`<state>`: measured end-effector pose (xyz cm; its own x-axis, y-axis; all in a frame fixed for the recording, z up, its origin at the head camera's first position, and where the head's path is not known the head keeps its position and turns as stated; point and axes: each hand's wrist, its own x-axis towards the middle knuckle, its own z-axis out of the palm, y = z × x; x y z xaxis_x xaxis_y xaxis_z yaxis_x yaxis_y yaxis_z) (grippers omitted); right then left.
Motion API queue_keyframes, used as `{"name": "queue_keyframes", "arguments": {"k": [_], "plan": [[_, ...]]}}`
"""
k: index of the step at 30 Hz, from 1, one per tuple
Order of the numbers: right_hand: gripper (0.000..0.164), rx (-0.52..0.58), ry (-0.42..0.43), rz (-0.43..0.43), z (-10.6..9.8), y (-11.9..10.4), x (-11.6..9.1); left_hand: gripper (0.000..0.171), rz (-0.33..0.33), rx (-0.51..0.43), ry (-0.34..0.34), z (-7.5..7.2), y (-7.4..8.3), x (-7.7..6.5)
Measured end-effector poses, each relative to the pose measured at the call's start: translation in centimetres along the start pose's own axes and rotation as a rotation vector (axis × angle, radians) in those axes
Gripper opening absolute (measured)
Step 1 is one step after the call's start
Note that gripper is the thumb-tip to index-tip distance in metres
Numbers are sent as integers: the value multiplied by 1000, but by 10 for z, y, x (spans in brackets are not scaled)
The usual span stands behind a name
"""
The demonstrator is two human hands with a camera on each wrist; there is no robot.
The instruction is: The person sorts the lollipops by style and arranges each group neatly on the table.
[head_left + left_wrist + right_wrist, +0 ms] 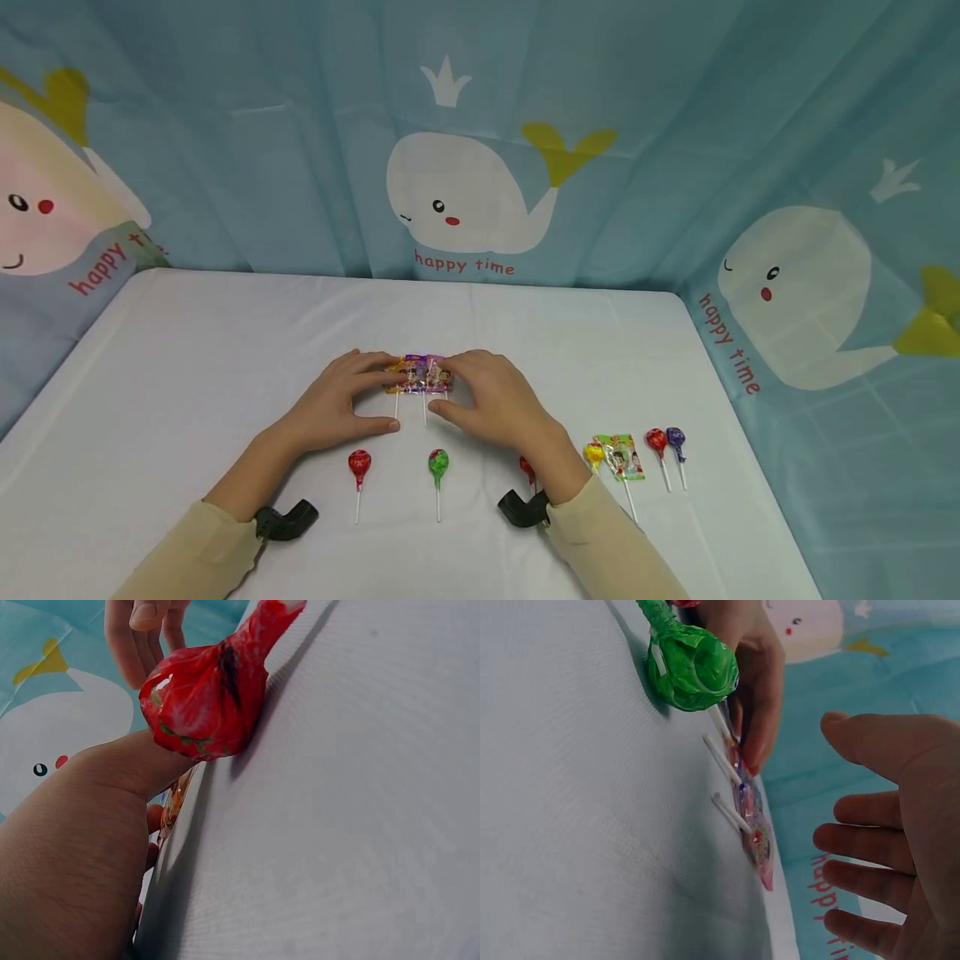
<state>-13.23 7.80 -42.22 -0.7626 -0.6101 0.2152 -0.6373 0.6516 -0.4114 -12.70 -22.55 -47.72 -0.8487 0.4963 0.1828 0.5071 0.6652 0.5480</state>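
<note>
Three lollipops in flat clear wrappers, an orange one (395, 385), a purple one (417, 379) and a pink one (438, 377), lie side by side, sticks toward the person. My left hand (330, 407) reaches in from the left, its extended fingertips at the orange wrapper and thumb apart below. From the other side comes my right hand (491, 398), fingers over the pink wrapper's edge in the head view. The right wrist view shows that hand (900, 825) with fingers loosely spread and nothing held. A red round lollipop (202, 705) looms close in the left wrist view.
Nearer the person lie a red lollipop (360, 463), a green one (438, 462) and another red one (527, 469) partly behind the right wrist. To the right are yellow (594, 453), green flat-wrapped (622, 458), red (656, 440) and purple (676, 438) lollipops. A whale-print curtain (300, 192) hangs behind the white table (225, 333).
</note>
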Motion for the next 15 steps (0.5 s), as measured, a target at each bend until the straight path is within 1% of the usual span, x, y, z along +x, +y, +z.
{"name": "queue_keyframes", "arguments": {"k": [5, 9, 15], "plan": [[61, 11, 10, -17, -4, -1, -7, 70, 6, 2, 5, 3, -2, 0], [59, 18, 35, -43, -5, -2, -10, 69, 11, 22, 7, 3, -3, 0], [58, 11, 40, -56, -6, -3, -13, 70, -7, 17, -5, 1, -2, -1]]}}
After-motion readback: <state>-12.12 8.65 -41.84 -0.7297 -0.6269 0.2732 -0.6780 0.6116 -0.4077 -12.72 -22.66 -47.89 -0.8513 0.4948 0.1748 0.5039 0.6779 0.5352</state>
